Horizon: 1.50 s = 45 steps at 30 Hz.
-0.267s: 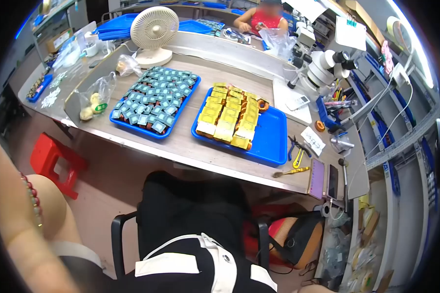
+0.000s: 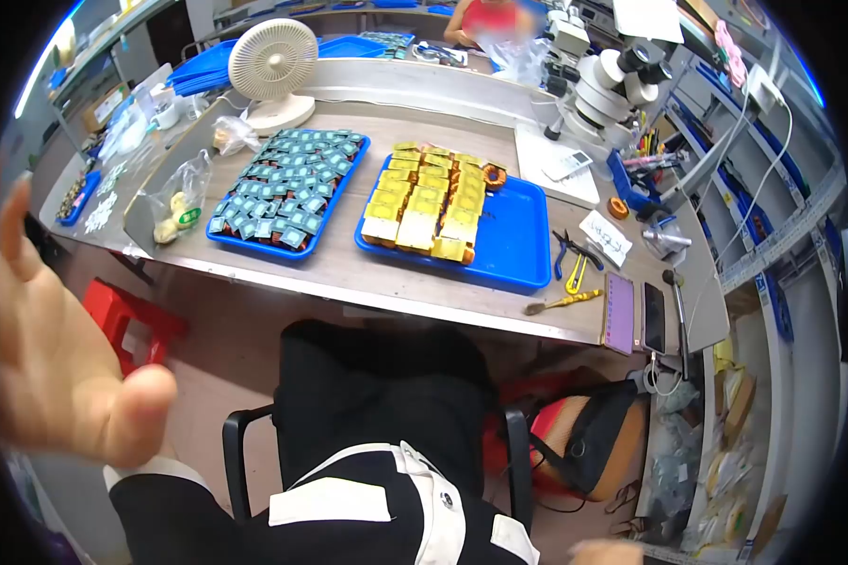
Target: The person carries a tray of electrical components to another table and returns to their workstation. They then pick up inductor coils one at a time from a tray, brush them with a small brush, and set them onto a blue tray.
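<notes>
My left hand (image 2: 61, 348) is raised close to the camera at the left edge, thumb out and fingers apart, holding nothing; part of it is blurred. Only a sliver of my right hand (image 2: 608, 553) shows at the bottom edge, its fingers hidden. Beyond the hands, a blue tray (image 2: 507, 247) on the workbench carries rows of yellow-taped components (image 2: 431, 202) and a copper-coloured wound ring (image 2: 495, 176). To its left, a second blue tray (image 2: 347, 179) is filled with small dark parts topped with greenish squares (image 2: 287, 184). Neither hand touches the trays.
A fan (image 2: 273, 61) and a microscope (image 2: 612, 80) stand at the back of the bench (image 2: 330, 287). Pliers (image 2: 575, 256), a brush (image 2: 563, 302) and a phone (image 2: 654, 318) lie at the right. Below are a black chair (image 2: 237, 461), a red stool (image 2: 127, 320) and a bag (image 2: 594, 443). Another person (image 2: 490, 21) sits opposite.
My left hand has come up into view at the left, where a forearm with a beaded bracelet was. A bit of my right hand shows more at the bottom. The view has shifted slightly.
</notes>
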Motion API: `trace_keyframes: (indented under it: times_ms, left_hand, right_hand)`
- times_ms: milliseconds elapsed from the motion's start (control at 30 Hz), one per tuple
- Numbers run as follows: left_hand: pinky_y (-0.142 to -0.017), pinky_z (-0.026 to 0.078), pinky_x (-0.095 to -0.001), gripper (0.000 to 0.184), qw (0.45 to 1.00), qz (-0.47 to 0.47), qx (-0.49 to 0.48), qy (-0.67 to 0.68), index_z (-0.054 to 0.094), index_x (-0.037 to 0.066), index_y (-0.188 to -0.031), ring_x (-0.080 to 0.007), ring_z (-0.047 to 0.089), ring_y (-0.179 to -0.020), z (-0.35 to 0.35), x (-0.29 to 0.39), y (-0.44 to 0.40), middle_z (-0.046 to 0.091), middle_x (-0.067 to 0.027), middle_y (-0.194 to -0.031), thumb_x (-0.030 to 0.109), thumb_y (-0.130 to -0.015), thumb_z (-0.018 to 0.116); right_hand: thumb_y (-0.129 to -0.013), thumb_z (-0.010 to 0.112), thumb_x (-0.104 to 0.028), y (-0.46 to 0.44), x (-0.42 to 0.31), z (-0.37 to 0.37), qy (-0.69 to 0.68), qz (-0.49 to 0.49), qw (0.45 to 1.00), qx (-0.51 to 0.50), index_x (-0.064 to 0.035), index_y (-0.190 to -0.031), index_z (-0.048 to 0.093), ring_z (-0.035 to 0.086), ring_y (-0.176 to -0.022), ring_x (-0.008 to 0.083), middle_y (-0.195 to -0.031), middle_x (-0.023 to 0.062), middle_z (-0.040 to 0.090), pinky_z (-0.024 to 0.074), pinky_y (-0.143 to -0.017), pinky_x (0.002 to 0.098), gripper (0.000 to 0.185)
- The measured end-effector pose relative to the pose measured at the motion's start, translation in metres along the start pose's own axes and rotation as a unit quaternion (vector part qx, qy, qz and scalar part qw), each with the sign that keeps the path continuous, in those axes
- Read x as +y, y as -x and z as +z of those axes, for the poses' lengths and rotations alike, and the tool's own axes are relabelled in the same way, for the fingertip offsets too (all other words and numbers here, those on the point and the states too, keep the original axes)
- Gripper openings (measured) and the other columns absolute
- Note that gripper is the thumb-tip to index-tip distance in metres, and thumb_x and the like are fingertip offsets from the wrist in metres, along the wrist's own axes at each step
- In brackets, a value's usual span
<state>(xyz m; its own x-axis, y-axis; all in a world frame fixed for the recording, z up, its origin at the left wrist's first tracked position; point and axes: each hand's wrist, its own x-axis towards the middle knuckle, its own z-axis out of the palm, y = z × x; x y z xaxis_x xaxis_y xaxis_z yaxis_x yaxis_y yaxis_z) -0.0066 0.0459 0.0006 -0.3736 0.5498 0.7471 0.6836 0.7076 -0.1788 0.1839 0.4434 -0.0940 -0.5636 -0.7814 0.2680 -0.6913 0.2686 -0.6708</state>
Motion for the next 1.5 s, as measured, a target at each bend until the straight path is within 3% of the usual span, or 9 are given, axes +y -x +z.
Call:
trace_keyframes:
  times_ms: [133,167,267,367,433,533,833,1167,1500]
  left_hand:
    - [-0.099,0.022,-0.0444,0.054,0.994,-0.039,0.089,0.046,0.040,0.006,-0.121,-0.0349,0.032,-0.122,0.025,-0.002,0.032,0.036,-0.0234,-0.127,0.031,-0.076,0.059]
    - [-0.099,0.022,-0.0444,0.054,0.994,-0.037,0.089,0.045,0.040,0.006,-0.121,-0.0349,0.032,-0.122,0.029,-0.001,0.043,0.036,-0.0234,-0.127,0.031,-0.076,0.059]
    - [-0.097,0.027,-0.0442,0.048,0.992,-0.108,0.045,0.042,0.044,0.003,-0.112,-0.0333,0.038,-0.114,0.045,0.004,0.074,0.042,-0.0193,-0.122,0.029,-0.075,0.061]
    - [-0.098,0.027,-0.0365,0.044,0.944,-0.264,0.029,0.194,0.046,-0.002,-0.112,-0.0275,0.040,-0.114,0.069,0.015,0.101,0.046,-0.0170,-0.118,0.010,-0.072,0.059]
    - [-0.097,0.028,-0.0347,0.044,0.899,-0.353,0.030,0.256,0.045,-0.002,-0.115,-0.0247,0.042,-0.112,0.087,0.023,0.122,0.048,-0.0149,-0.116,0.006,-0.073,0.057]
    - [-0.096,0.030,-0.0332,0.043,0.815,-0.434,0.040,0.382,0.044,-0.002,-0.116,-0.0218,0.046,-0.108,0.118,0.035,0.149,0.050,-0.0127,-0.114,0.002,-0.075,0.053]
    - [-0.082,0.041,-0.0258,0.027,0.638,-0.477,-0.299,0.525,0.054,0.000,-0.103,-0.0161,0.056,-0.088,0.185,0.083,0.193,0.059,-0.0080,-0.092,-0.002,-0.077,0.054]
    - [-0.074,0.045,-0.0307,0.021,0.742,-0.254,-0.366,0.502,0.058,0.001,-0.094,-0.0240,0.058,-0.084,0.232,0.120,0.146,0.060,-0.0121,-0.088,0.003,-0.073,0.058]
    - [-0.075,0.046,-0.0288,0.022,0.713,-0.260,-0.386,0.525,0.058,-0.001,-0.095,-0.0217,0.060,-0.082,0.250,0.108,0.159,0.060,-0.0129,-0.088,0.002,-0.074,0.057]
  right_hand:
    - [-0.069,0.068,-0.017,0.065,0.010,0.003,0.431,0.403,0.646,0.484,-0.0053,-0.074,0.044,0.051,-0.062,0.0266,-0.074,0.0159,0.051,0.0433,-0.053,0.0376,0.027]
    - [-0.065,0.072,-0.013,0.032,0.012,-0.006,0.466,0.379,0.389,0.699,-0.0074,-0.058,0.042,0.042,-0.042,0.0153,-0.051,0.0073,0.045,0.0353,-0.037,0.0306,0.032]
    - [-0.068,0.073,-0.014,0.070,0.013,0.006,0.479,0.088,0.132,0.863,-0.0062,-0.059,0.039,0.041,-0.043,0.0159,-0.052,0.0063,0.044,0.0351,-0.038,0.0291,0.035]
    - [-0.073,0.068,-0.012,0.013,0.045,-0.008,0.464,-0.180,0.122,0.859,0.0004,-0.076,0.047,0.056,-0.063,0.0215,-0.071,0.0121,0.057,0.0486,-0.058,0.0338,0.025]
    - [-0.082,0.056,-0.009,0.048,0.070,0.007,0.621,-0.061,0.210,0.753,0.0203,-0.110,0.039,0.061,-0.082,0.0355,-0.096,0.0319,0.055,0.0517,-0.071,0.0396,0.044]
    - [-0.081,0.050,-0.008,0.009,0.113,-0.011,0.692,-0.070,0.286,0.659,0.0005,-0.085,0.042,0.058,-0.079,0.0345,-0.089,0.0272,0.055,0.0471,-0.071,0.0421,0.012]
    - [-0.072,0.059,-0.004,-0.050,0.243,0.066,0.092,0.345,0.675,0.646,-0.0036,-0.083,0.052,0.055,-0.077,0.0221,-0.082,0.0090,0.056,0.0445,-0.067,0.0308,0.013]
    - [-0.066,0.060,-0.012,0.108,0.298,0.157,0.291,0.685,0.661,0.101,-0.0063,-0.105,0.051,0.051,-0.096,0.0327,-0.106,0.0174,0.051,0.0414,-0.084,0.0406,0.040]
    - [-0.071,0.058,-0.012,0.119,0.268,0.072,-0.062,0.786,0.612,0.056,0.0014,-0.106,0.055,0.062,-0.068,0.0235,-0.078,0.0164,0.064,0.0499,-0.062,0.0338,0.038]
